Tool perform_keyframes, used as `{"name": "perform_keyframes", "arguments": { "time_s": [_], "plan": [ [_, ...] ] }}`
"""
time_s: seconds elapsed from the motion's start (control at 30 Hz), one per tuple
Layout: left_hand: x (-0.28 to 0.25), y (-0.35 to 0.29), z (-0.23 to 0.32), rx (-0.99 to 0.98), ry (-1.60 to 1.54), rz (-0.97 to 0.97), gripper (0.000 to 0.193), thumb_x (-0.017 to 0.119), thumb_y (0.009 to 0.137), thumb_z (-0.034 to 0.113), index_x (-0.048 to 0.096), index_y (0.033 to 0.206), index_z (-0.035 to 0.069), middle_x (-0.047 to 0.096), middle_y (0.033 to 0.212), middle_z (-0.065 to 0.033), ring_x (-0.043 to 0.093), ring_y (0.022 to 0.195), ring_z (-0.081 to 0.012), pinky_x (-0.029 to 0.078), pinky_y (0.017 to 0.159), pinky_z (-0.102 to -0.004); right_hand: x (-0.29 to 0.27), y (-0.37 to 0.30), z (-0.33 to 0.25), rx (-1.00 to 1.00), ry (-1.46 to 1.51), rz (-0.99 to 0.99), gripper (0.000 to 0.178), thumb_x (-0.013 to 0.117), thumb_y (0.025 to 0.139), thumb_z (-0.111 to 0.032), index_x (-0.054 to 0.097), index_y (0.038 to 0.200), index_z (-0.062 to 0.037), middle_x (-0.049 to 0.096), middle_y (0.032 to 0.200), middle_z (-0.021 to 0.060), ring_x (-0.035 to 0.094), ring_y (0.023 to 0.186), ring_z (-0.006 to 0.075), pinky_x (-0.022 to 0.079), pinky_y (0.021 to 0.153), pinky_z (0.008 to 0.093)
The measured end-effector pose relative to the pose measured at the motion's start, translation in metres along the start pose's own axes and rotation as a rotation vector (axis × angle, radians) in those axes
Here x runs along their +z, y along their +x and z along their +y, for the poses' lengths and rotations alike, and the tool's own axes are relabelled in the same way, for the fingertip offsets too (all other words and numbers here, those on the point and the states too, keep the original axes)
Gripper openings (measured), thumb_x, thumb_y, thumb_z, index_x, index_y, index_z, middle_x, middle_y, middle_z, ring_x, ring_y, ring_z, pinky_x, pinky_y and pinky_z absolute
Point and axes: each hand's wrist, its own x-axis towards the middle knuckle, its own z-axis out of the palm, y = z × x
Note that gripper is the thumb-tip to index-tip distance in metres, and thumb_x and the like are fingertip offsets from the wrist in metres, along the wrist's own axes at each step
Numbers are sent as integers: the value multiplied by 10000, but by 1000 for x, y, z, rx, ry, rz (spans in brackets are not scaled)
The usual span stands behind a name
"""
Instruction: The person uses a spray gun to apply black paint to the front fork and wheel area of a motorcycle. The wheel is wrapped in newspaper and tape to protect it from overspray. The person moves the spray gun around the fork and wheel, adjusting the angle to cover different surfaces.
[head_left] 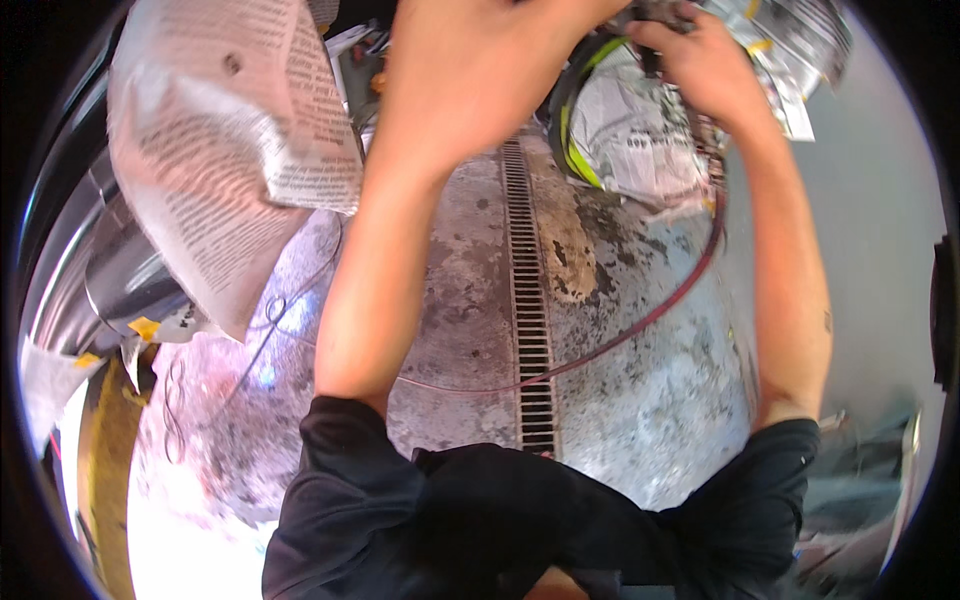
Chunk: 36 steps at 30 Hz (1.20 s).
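Left hand [485, 80] near newsprint [235, 130] edge, right hand [708, 65] on tool [652, 58], floor [455, 295] open

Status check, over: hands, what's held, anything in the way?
Left hand raised, fingertips out of frame. Right hand around dark handheld tool, shape unclear. Curved dark-red flexible hose crosses view over long slotted metal floor grate.

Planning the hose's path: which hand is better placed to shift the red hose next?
Likely the right hand: the red hose rises close by its wrist, though it grips a dark object. The left hand is farther away, partly cut off above.
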Motion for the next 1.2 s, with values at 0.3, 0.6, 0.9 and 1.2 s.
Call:
{"name": "perform_keyframes", "arguments": {
  "time_s": [0.3,0.6,0.9,1.2],
  "plan": [
    [-64,-60,2,-180,-136,-443,489,667,980,89,485,1407,-64,657,1302,-163,624,1217,-219,477,1053,-341,133,-87,-2,96,-194,354,569,667,885,-210,565,1395,22,709,1014,316,695,998,471,562,888,499],
    [-106,-133,31,-139,131,-390,774,611,962,46,182,1603,-24,349,1602,-248,353,1500,-344,321,1195,-486,186,-128,-21,222,-137,456,613,685,914,-231,518,1463,-18,702,1068,304,689,1018,462,541,888,491],
    [-124,-130,35,-126,191,-448,764,532,912,-27,182,1589,-72,291,1624,-292,279,1539,-387,257,1237,-493,208,-128,-34,315,-177,441,615,659,927,-276,513,1468,-22,714,1051,260,688,1016,445,537,879,506],
    [-125,-130,33,-133,201,-458,826,496,882,-63,146,1628,2,271,1660,-228,241,1563,-336,227,1247,-503,193,-127,-52,175,-199,545,593,667,929,-250,521,1457,-23,710,1033,241,696,972,429,540,843,490]
  ]
}}
